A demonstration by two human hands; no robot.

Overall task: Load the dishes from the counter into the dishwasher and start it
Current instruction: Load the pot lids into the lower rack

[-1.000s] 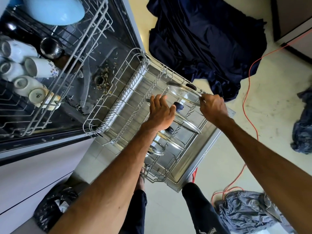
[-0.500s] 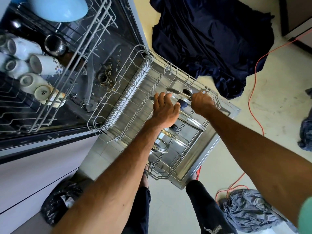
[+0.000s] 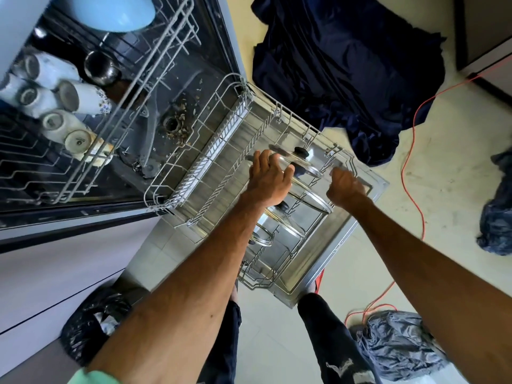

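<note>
Pulled-out lower rack (image 3: 194, 173): 4 glass lids (image 3: 307, 200), 2 hands on them.

The right hand (image 3: 345, 187) has let go of the glass lid (image 3: 296, 159), now standing in the lower rack (image 3: 221, 134).

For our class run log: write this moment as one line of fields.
stage: loading lower rack | left hand: on glass lid | right hand: closed beside rack edge, blurred | upper rack: mugs loaded

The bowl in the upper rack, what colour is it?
Light blue. The bowl shows in the head view, at the top left of the upper rack.
</note>
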